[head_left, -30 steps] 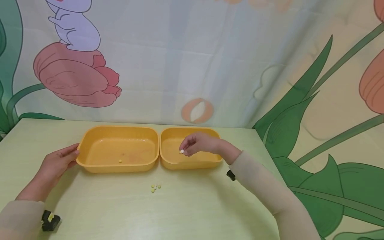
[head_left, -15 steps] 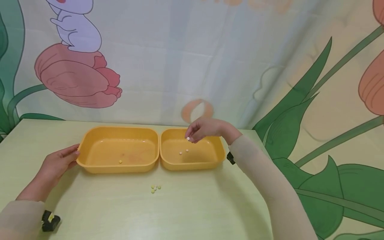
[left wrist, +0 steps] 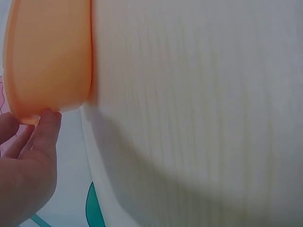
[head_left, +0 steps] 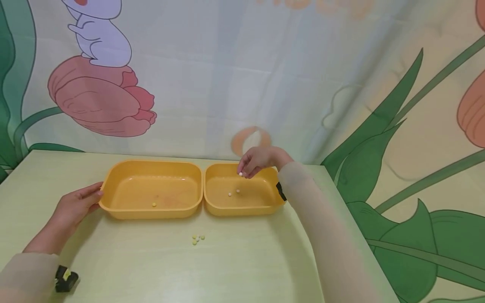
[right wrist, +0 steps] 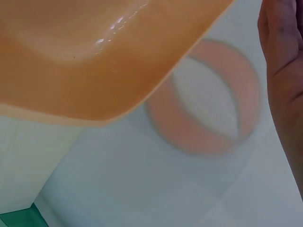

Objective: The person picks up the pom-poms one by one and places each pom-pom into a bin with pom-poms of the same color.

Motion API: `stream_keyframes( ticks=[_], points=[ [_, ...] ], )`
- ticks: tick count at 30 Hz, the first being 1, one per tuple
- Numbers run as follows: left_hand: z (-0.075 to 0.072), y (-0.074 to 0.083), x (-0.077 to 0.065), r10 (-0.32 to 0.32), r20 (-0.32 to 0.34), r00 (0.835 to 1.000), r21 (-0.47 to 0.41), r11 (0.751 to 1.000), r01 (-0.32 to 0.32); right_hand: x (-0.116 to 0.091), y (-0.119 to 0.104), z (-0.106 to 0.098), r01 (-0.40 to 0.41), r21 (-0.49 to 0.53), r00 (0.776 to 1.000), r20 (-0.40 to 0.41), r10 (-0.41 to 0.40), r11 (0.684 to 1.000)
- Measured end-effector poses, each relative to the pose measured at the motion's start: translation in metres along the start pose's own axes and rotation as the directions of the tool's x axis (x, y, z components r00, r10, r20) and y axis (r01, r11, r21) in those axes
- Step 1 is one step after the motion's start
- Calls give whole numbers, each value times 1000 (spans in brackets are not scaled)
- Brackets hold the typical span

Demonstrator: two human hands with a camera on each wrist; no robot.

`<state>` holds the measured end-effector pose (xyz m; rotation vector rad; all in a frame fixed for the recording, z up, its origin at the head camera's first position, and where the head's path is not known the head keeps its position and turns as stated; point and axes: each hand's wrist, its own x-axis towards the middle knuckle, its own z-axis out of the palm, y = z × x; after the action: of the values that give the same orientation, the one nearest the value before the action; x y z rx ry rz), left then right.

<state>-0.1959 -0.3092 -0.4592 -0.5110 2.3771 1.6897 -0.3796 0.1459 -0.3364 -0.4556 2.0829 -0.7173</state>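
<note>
My left hand (head_left: 77,204) grips the left end of the larger yellow tray (head_left: 151,211), thumb at the rim and fingers against the outer wall. In the left wrist view, that hand (left wrist: 28,165) is at the tray's corner. My right hand (head_left: 258,161) hovers over the smaller yellow tray (head_left: 246,209) and pinches a small white round piece (head_left: 241,174) between its fingertips. Two similar white pieces (head_left: 229,194) lie on the smaller tray's floor. A single yellow piece (head_left: 154,205) lies in the larger one. The right wrist view shows only part of the right hand (right wrist: 286,61).
Several small yellow and whitish pieces (head_left: 195,243) lie in a cluster on the light table (head_left: 227,269), in front of the trays. Both trays stand side by side near the back edge. Behind hangs a printed curtain (head_left: 197,92).
My right hand has risen from low in the smaller tray, moving slightly right and back, with a white piece at its fingertips. Two white pieces now show below it. The left hand stays put.
</note>
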Motion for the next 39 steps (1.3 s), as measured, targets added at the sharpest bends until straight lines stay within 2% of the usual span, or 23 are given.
stream_keyframes(
  ticks=[9, 15, 24, 39],
  points=[
    [3, 0, 0, -6, 7, 1000, 0, 1000, 6, 23, 23, 0, -133, -43, 991, 9, 134, 990],
    [2, 0, -1, 2, 10, 1000, 3, 1000, -2, 34, 34, 2, -175, -68, 984, 9, 176, 982],
    [-2, -2, 0, -7, 2, 1000, -12, 1000, 7, 53, 39, 7, -241, -162, 968, 26, 248, 957],
    [-1, 0, -3, -3, 14, 1000, 17, 1000, 3, 59, 44, 14, -339, -165, 938, 18, 346, 926]
  ],
)
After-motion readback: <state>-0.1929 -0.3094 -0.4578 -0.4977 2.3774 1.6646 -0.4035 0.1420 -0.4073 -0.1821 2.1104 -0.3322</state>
